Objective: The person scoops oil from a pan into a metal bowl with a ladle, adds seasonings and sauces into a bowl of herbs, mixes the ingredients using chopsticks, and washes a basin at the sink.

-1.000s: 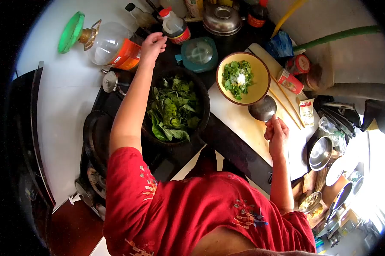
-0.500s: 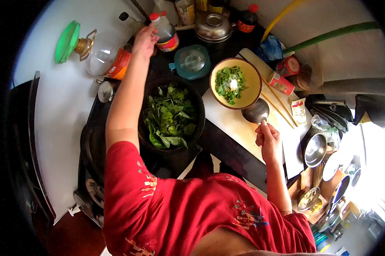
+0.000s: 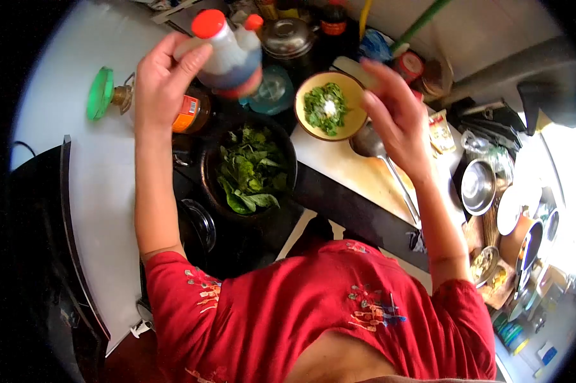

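Raised at the upper left, my left hand (image 3: 170, 73) grips a red-capped bottle (image 3: 234, 60) of dark liquid. My right hand (image 3: 396, 115) is in the air to the right of the yellow bowl (image 3: 304, 118), fingers apart and holding nothing. Chopped greens (image 3: 323, 118) with white powder on top lie in that bowl. Below my right hand, a metal ladle (image 3: 396, 179) rests on the cutting board (image 3: 364, 185). Leafy greens (image 3: 253, 166) fill the dark wok (image 3: 291, 175) at centre left.
Behind the wok are a teal lidded container (image 3: 275, 92) and a lidded metal pot (image 3: 288, 39). A large oil bottle (image 3: 192, 113) stands at the left. Metal bowls, including one (image 3: 478, 186), and pans crowd the right side.
My left hand has taken hold of the red-capped bottle and lifted it. My right hand has let go of the ladle and moved up beside the yellow bowl.
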A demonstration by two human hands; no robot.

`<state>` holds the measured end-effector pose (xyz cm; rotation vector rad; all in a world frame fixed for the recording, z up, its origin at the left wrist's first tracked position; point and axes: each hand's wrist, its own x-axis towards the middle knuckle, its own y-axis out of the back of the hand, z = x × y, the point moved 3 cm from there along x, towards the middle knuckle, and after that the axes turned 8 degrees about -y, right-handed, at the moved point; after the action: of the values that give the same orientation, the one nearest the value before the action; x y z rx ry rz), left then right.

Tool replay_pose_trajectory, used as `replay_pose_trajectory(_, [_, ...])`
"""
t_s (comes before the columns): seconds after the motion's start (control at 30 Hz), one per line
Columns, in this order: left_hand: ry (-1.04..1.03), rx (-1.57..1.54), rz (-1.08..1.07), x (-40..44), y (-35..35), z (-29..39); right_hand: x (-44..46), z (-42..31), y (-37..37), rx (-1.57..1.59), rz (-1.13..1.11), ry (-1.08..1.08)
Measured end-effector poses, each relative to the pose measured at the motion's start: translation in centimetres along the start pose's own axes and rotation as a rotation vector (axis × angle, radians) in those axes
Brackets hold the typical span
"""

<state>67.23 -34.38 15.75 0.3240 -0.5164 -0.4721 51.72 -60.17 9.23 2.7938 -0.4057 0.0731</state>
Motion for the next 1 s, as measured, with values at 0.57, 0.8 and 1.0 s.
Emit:
replay_pose_trajectory(0.57, [0.241,-0.112,-0.231,-12.7,-16.4,4.2,-6.4,1.5,1.6,-0.384,-0.038,0.36])
replay_pose_trajectory(0.8, [0.193,-0.117,-0.308,-13.6,-18.3,4.5,-5.8,2.0,3.3,-0.458,-0.28,0.488])
replay_pose_trajectory(1.0, [0.33,-0.14,-0.353,-16.2,-17.8,1.5,-5.2,3.4,6.9,0.03,-0.288,-0.123])
